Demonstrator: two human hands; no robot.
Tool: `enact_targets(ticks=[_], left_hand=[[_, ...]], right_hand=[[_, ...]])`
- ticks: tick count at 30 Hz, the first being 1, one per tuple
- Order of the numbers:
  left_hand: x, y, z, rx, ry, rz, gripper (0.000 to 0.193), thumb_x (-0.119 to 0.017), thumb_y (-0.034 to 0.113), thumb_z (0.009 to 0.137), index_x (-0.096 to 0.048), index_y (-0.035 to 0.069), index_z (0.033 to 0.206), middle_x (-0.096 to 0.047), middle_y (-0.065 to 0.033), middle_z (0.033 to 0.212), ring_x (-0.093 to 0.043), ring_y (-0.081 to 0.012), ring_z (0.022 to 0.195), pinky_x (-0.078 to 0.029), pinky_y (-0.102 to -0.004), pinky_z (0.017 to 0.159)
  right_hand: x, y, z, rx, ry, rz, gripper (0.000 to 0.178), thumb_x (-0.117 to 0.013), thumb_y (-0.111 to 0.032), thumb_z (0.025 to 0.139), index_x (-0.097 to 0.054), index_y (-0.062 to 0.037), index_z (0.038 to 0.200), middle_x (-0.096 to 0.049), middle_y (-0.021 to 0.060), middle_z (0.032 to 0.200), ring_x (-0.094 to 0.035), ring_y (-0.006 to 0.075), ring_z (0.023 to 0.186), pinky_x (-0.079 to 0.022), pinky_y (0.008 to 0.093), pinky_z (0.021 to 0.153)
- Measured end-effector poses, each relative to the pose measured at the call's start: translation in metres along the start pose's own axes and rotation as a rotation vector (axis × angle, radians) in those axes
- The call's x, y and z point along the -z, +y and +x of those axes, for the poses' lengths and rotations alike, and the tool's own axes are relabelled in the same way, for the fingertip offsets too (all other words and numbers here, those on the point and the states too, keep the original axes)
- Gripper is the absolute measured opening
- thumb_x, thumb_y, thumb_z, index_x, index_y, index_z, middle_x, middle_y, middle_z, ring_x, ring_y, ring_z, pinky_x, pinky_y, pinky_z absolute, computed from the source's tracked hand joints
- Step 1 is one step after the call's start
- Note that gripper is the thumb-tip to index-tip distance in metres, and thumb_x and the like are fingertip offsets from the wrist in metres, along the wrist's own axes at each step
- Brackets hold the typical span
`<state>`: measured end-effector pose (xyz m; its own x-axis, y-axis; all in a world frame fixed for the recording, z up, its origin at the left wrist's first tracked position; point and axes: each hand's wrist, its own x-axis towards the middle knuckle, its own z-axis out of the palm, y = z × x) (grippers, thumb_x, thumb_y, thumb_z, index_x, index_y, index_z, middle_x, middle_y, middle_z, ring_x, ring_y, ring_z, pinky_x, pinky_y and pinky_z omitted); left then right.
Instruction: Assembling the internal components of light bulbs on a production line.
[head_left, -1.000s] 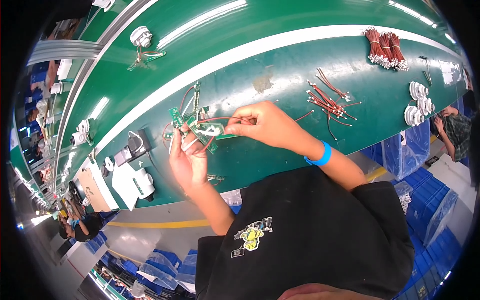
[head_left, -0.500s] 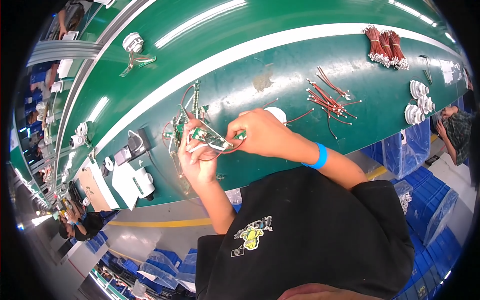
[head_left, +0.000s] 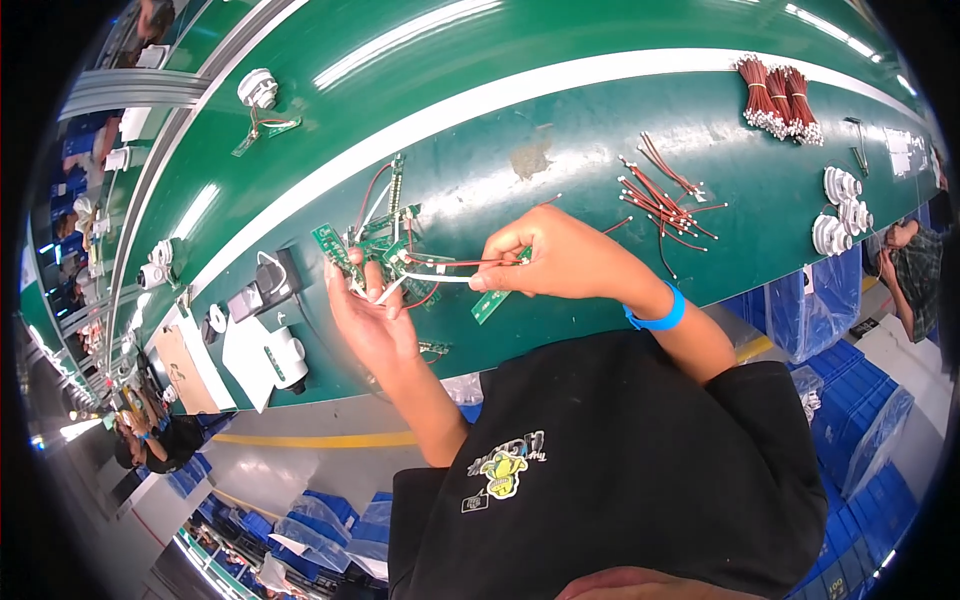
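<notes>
My left hand (head_left: 375,320) is palm up, its fingers curled round a small green circuit board (head_left: 327,241) with wires. To its right, my right hand (head_left: 545,258) pinches another green circuit board (head_left: 487,308), which sticks out below the fingers. A white cable (head_left: 440,279) and a red wire (head_left: 445,263) stretch between the two hands. Just behind my left hand lies a tangle of wired green circuit boards (head_left: 397,190) on the green table. My fingers hide parts of both held boards.
Loose red wires (head_left: 665,205) lie to the right, with tied wire bundles (head_left: 778,98) behind. White round housings (head_left: 842,210) stand at the far right. At the left are a white device (head_left: 287,358), a black box (head_left: 278,276) and a cardboard sheet (head_left: 188,370). Another person (head_left: 910,265) sits at right.
My hands have moved apart: the right went right with its board, drawing the white cable and red wire out between them. The left hand turned and moved slightly left, a board now showing beyond its fingers.
</notes>
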<state>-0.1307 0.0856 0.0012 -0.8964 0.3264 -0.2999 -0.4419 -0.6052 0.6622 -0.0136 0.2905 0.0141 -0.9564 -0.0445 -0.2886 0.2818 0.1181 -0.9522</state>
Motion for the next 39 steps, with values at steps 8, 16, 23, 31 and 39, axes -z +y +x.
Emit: enact_targets(ticks=[8,16,23,31,39], left_hand=[[-0.029,-0.008,-0.021,-0.041,-0.058,0.495,0.034,-0.049,0.021,0.101,-0.043,0.002,0.129,-0.062,-0.0111,0.092,-0.041,-0.0056,0.047,-0.029,-0.0182,0.03],[-0.036,-0.033,-0.024,-0.259,-0.01,0.598,0.036,-0.04,0.017,0.104,-0.035,0.0,0.136,-0.057,-0.0168,0.096,-0.065,-0.022,0.071,-0.062,-0.0385,0.056],[-0.037,-0.039,-0.03,-0.156,-0.102,0.483,0.038,-0.04,0.019,0.104,-0.036,0.002,0.138,-0.057,-0.0148,0.099,-0.058,-0.0185,0.06,-0.049,-0.0322,0.043],[-0.027,-0.041,-0.03,-0.066,-0.184,0.501,0.034,-0.042,0.017,0.103,-0.04,0.0,0.132,-0.06,-0.0182,0.094,-0.054,-0.0188,0.046,-0.046,-0.029,0.037],[-0.022,-0.029,-0.026,-0.072,-0.09,0.44,0.041,-0.036,0.027,0.104,-0.039,-0.001,0.134,-0.059,-0.0154,0.097,-0.051,-0.0158,0.048,-0.043,-0.0278,0.036]], right_hand=[[0.0,0.001,0.001,-0.011,-0.088,0.692,0.024,-0.064,-0.024,0.094,-0.069,0.0002,0.092,-0.07,0.007,0.082,-0.065,0.0112,0.081,-0.052,0.0257,0.061],[-0.008,0.009,0.002,-0.105,0.005,1.305,0.024,-0.058,-0.027,0.098,-0.06,-0.0046,0.107,-0.065,0.006,0.082,-0.055,0.0111,0.064,-0.04,0.0252,0.05],[-0.004,-0.006,-0.005,0.018,0.057,1.488,0.015,-0.056,-0.021,0.099,-0.058,-0.0067,0.104,-0.062,0.0145,0.122,-0.064,0.0178,0.09,-0.047,0.0268,0.061],[0.018,-0.001,-0.011,0.078,0.201,1.149,0.024,-0.056,-0.024,0.098,-0.057,-0.0029,0.11,-0.059,0.0079,0.106,-0.061,0.0162,0.082,-0.049,0.0292,0.066],[0.02,0.003,0.012,-0.087,0.289,0.056,0.039,-0.062,-0.026,0.094,-0.059,0.0049,0.117,-0.067,0.0125,0.094,-0.066,0.0199,0.082,-0.052,0.0338,0.075]])
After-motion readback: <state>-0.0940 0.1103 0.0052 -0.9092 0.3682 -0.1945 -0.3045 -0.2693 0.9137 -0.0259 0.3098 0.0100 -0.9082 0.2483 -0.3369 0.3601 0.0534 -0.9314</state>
